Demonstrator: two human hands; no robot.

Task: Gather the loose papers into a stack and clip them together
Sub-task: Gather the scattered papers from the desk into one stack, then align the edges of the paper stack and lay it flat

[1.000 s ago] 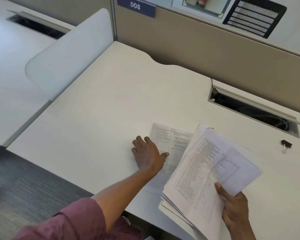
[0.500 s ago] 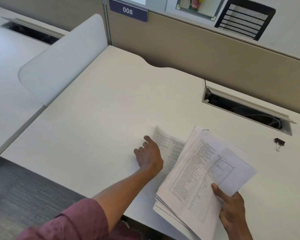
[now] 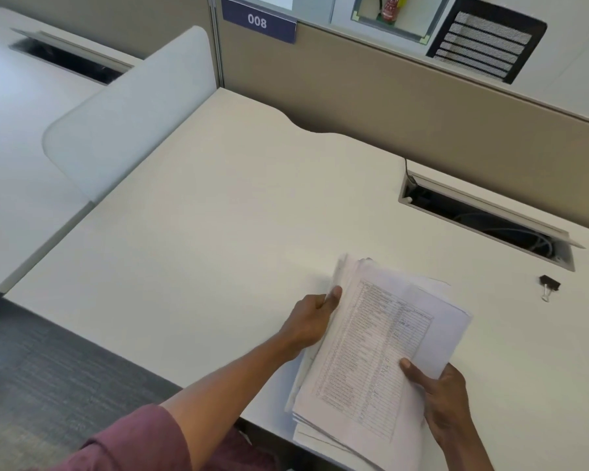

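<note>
A thick stack of printed papers (image 3: 374,348) is held above the near edge of the white desk (image 3: 218,215), its top sheet showing a table of lines. My right hand (image 3: 439,399) grips the stack's lower right corner, thumb on top. My left hand (image 3: 312,319) holds the stack's left edge, thumb pressed on a blurred sheet against that side. A black binder clip (image 3: 548,285) with silver handles lies on the desk to the right, apart from both hands.
An open cable tray slot (image 3: 483,219) with wires is cut into the desk at the back right. A tan partition (image 3: 388,96) with a "008" label runs along the back. A white rounded divider (image 3: 126,113) stands at the left. Grey carpet lies beyond the near-left desk edge.
The loose sheet that lay flat on the desk under my left hand has been lifted and brought against the left side of the stack. My left hand now grips the stack's edge.
</note>
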